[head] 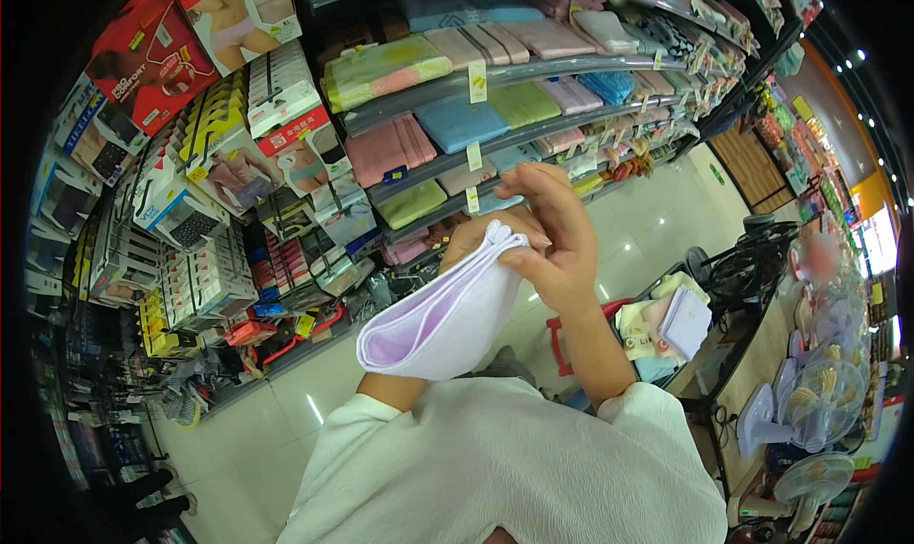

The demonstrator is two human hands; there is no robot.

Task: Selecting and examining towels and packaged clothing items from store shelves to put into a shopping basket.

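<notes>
A folded pale lavender towel (443,323) hangs at a slant in front of my chest, its layers open at the lower left end. My left hand (475,233) reaches up behind it; the cloth covers most of that hand and the wrist. At the towel's upper right end, the thumb of my right hand (560,248) presses on the gathered edge, while its fingers curl above. Down to the right, a shopping basket with a red handle (555,344) holds more folded towels, a lavender one (684,323) on top.
Shelves ahead carry folded towels (464,116) with price tags. Boxed underwear (235,165) hangs on hooks at left. On the right, a wood-topped table (735,387) bears electric fans (821,401). Another person's legs (153,494) show at lower left, on the tiled floor (243,430).
</notes>
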